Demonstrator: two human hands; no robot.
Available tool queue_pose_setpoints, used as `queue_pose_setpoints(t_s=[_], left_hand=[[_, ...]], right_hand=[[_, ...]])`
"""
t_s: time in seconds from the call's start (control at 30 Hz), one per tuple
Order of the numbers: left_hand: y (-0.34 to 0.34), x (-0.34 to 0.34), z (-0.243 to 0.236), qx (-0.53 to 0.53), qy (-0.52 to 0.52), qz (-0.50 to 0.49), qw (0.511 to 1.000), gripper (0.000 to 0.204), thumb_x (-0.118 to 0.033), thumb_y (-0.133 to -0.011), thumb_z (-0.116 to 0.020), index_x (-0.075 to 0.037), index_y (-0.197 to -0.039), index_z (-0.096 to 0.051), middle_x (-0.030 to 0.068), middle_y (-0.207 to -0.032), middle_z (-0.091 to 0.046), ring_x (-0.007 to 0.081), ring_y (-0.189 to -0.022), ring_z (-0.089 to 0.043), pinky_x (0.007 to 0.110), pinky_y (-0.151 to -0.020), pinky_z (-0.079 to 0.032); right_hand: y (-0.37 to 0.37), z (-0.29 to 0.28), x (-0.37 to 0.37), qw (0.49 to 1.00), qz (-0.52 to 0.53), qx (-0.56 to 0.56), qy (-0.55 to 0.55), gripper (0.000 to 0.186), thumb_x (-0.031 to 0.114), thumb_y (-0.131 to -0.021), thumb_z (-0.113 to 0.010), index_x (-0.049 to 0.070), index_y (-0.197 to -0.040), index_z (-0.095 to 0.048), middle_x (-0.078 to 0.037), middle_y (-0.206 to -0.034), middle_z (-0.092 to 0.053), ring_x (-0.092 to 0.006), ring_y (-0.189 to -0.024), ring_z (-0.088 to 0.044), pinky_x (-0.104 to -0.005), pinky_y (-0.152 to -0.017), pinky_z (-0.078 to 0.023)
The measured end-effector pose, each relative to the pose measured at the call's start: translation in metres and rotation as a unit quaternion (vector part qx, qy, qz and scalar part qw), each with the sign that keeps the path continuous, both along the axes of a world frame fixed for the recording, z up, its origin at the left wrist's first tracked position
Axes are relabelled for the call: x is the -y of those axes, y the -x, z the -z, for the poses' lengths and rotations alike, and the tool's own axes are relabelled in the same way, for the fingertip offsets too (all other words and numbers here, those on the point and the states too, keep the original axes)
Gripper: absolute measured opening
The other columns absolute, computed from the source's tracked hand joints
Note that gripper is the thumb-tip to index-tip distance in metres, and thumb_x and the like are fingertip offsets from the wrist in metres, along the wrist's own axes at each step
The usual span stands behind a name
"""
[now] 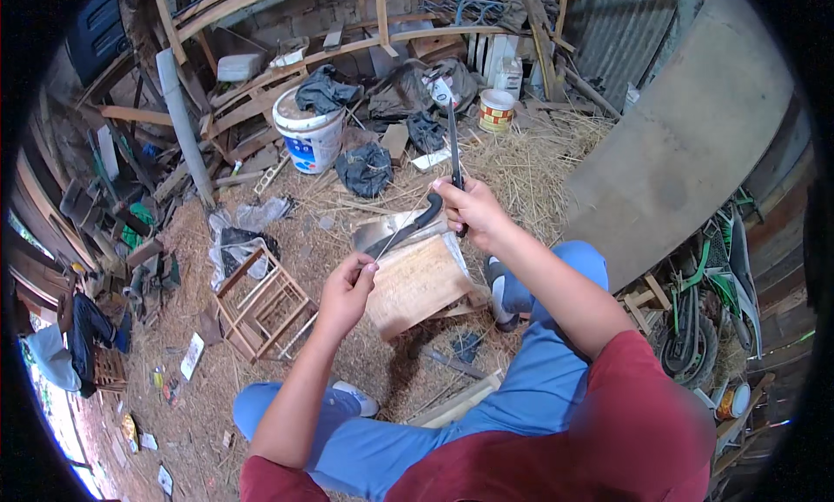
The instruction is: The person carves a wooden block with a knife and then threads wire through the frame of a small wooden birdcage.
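Note:
My right hand is closed round the dark handle of a knife, its blade pointing up and away from me. My left hand pinches a thin pale strip that slants up toward my right hand. Whether its far end touches the right fingers I cannot tell. Just beyond the strip is a tool with a curved black handle, partly hidden by my hands. Below it, between my legs, lies a wide pale wooden board.
A small wooden frame stands on the straw-covered ground at left. Farther off are a white bucket, a small patterned bucket and black plastic bags. A large flat panel leans at right, near a green motorbike. Another person sits far left.

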State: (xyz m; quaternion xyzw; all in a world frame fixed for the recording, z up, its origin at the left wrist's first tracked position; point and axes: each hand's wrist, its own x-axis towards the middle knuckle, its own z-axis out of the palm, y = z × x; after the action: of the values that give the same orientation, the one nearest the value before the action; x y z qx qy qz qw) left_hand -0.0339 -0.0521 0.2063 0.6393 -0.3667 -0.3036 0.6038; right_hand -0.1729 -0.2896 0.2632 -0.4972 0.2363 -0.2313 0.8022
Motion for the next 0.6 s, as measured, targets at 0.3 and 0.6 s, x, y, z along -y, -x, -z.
queue_pose_setpoints(t_s=[0.3, 0.6], left_hand=[[-0.005, -0.009, 0.098, 0.228, -0.196, -0.028, 0.953, 0.019, -0.026, -0.095, -0.062, -0.009, -0.104, -0.066, 0.0162, -0.079, -0.068, 0.031, -0.071, -0.065, 0.042, -0.067, -0.05], [-0.018, -0.048, 0.199, 0.239, -0.329, 0.014, 0.913, 0.026, -0.028, -0.087, -0.058, -0.011, -0.1, -0.073, 0.0186, -0.099, -0.073, 0.039, -0.092, -0.07, 0.049, -0.082, -0.055]], right_hand=[[0.004, 0.114, -0.023, 0.962, 0.073, -0.215, 0.151, 0.043, 0.045, -0.101, -0.056, 0.004, -0.091, -0.064, -0.002, -0.063, -0.053, -0.0139, -0.047, -0.048, -0.0334, -0.045, -0.038], [0.033, 0.251, -0.12, 0.798, -0.04, -0.415, 0.435, 0.059, 0.049, -0.104, -0.039, -0.002, -0.099, -0.068, -0.031, -0.094, -0.068, -0.0491, -0.092, -0.066, -0.0549, -0.083, -0.052]])
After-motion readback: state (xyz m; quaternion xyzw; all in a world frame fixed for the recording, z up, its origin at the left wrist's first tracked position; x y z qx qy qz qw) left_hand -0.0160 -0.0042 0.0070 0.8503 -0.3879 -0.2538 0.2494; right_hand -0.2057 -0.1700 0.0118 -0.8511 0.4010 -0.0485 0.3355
